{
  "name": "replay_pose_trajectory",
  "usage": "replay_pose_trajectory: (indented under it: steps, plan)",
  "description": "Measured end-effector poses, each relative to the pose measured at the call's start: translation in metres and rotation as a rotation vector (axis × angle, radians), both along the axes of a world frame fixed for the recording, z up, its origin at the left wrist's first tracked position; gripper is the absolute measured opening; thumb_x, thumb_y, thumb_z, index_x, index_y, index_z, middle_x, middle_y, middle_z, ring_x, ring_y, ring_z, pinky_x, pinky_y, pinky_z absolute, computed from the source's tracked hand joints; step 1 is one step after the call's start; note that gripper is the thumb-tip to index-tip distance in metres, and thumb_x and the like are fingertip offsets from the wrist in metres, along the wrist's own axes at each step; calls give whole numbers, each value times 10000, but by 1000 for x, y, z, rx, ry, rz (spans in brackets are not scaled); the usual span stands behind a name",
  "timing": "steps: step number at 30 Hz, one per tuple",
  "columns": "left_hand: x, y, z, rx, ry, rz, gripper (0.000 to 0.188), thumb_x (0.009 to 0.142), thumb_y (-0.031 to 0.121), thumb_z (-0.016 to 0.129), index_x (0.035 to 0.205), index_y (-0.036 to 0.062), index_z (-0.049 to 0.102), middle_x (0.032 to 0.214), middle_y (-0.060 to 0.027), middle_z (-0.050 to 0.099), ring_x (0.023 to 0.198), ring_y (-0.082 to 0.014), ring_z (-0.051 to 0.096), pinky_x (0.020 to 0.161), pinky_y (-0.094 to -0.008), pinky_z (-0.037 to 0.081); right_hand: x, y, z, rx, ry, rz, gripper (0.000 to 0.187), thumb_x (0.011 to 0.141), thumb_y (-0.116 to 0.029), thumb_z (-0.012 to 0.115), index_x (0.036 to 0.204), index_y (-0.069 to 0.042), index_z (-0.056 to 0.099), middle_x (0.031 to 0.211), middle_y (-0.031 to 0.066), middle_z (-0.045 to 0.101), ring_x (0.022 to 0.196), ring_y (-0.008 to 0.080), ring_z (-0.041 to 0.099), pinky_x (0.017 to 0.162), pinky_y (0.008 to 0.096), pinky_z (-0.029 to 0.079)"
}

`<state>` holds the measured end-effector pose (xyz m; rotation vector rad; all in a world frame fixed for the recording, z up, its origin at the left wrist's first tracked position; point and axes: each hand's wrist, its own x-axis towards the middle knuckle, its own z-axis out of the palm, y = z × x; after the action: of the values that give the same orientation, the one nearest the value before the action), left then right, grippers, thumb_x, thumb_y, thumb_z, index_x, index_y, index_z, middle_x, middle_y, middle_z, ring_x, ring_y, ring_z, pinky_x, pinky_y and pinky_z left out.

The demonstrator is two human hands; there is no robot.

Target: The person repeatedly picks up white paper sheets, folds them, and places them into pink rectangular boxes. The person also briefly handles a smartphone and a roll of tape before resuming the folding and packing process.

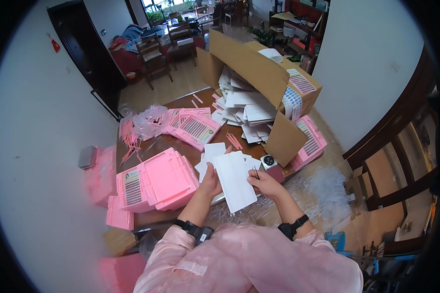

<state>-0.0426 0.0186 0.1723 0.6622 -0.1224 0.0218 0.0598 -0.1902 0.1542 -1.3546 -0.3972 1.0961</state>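
Head view: at centre, the white panel [235, 184] is pinched at opposite edges by the left hand [210, 181] and the right hand [265, 184], presumably to steady it. Upper centre, the carton [252, 58] has its flaps spread, apparently giving access to jumbled white sheets [249, 100]; left, pink cases [169, 175] sit stacked, likely saving space.

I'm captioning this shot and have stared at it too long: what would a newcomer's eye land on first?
Probably the big open cardboard box at the far right of the table, filled with a jumble of white pieces. Next might come the bright pink cases stacked at the table's near left. Then the long white panel near the centre, held between the left hand and right hand.
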Motion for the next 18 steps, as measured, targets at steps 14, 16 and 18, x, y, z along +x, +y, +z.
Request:
replay_pose_trajectory:
  steps: [14,16,18]
  plan:
    - [-48,4,-2,99,238,177,1253,680,911,587,1619,163,229,1477,-216,485,1327,-396,521,1055,-572,480,-25,45,22,-303,-1007,-168,281,1022,-347,521,1010,-99,651,842,163,708,818,395,684,713,496,517]
    - [-50,0,-6,138,255,163,1237,692,911,565,1620,166,228,1468,-211,493,1325,-389,524,1056,-580,478,-30,56,33,-260,-1055,-149,233,994,-321,545,993,-121,665,829,156,707,804,381,686,693,509,514]
    - [-47,-1,-9,214,248,160,1221,707,913,538,1623,169,224,1454,-206,504,1316,-384,531,1054,-585,479,-36,62,41,-273,-1090,-116,228,988,-318,548,967,-129,674,822,153,704,799,377,685,687,507,516]
